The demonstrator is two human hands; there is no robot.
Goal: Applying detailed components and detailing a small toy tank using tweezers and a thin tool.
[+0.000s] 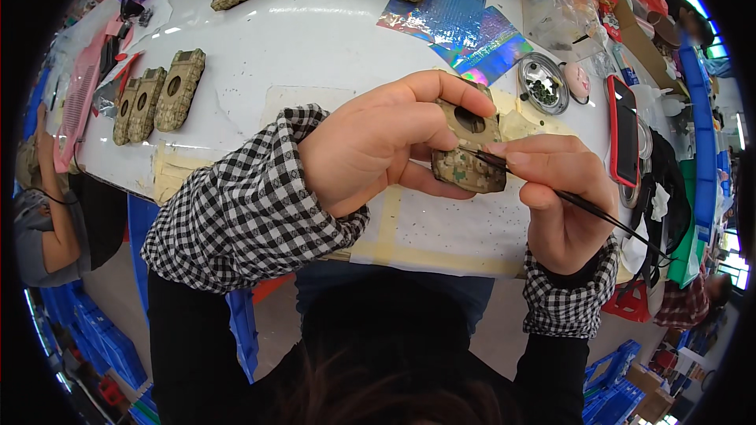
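The left hand holds a camouflage toy tank hull over the desk, its grip around the sides. The right hand pinches black tweezers in its grip, their tips at the hull.

The left arm and right arm extend from the lower edge. At centre, the left hand points right, bent in a spread grip; right of centre, the right hand points left, pinching, close to it.
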